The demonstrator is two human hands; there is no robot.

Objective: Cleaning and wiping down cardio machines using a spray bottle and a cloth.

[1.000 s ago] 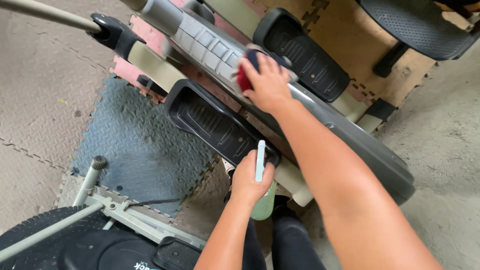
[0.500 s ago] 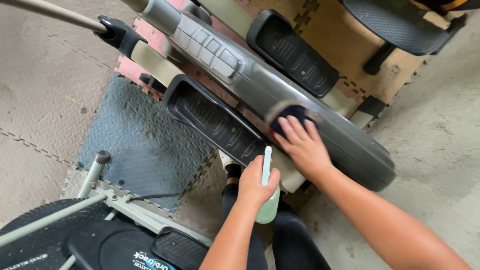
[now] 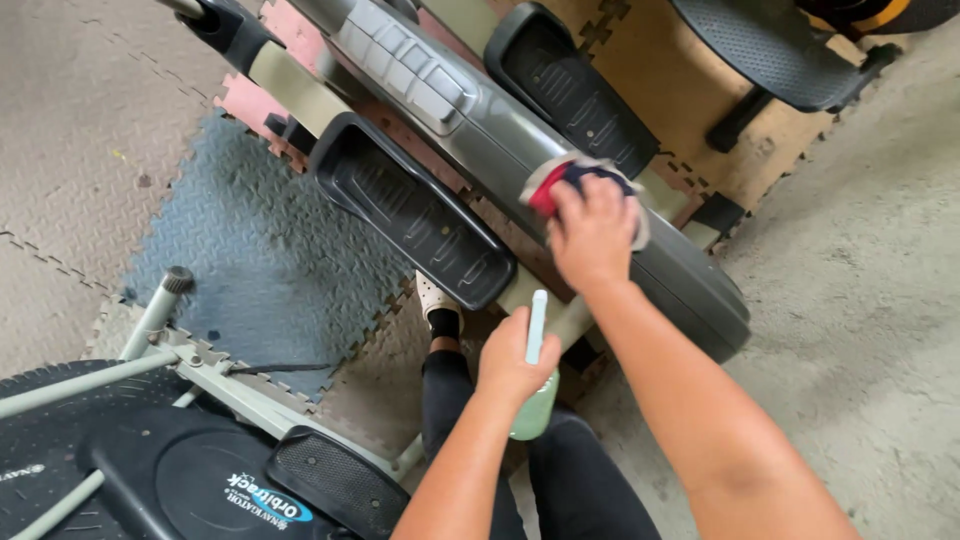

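My right hand [image 3: 592, 232] presses a red, white and dark blue cloth [image 3: 560, 180] onto the grey curved housing [image 3: 690, 285] of an elliptical trainer that runs diagonally across the floor. My left hand [image 3: 512, 358] is lower and nearer to me, gripping a pale green spray bottle [image 3: 535, 405] with a light nozzle pointing up. The bottle hangs just in front of the housing, above my dark-trousered legs [image 3: 570, 480]. A black foot pedal [image 3: 412, 208] of the trainer lies to the left of both hands.
A second black pedal [image 3: 570, 90] sits behind the housing. Foam floor mats, blue-grey [image 3: 260, 260] and tan [image 3: 690, 110], lie under the machine. Another exercise machine with a black base [image 3: 170, 480] and grey tubes stands at lower left. A black chair base [image 3: 780, 50] is at the top right.
My right hand slid the cloth down the housing toward its lower end, then came back up a little. My left hand kept the spray bottle in about the same place.
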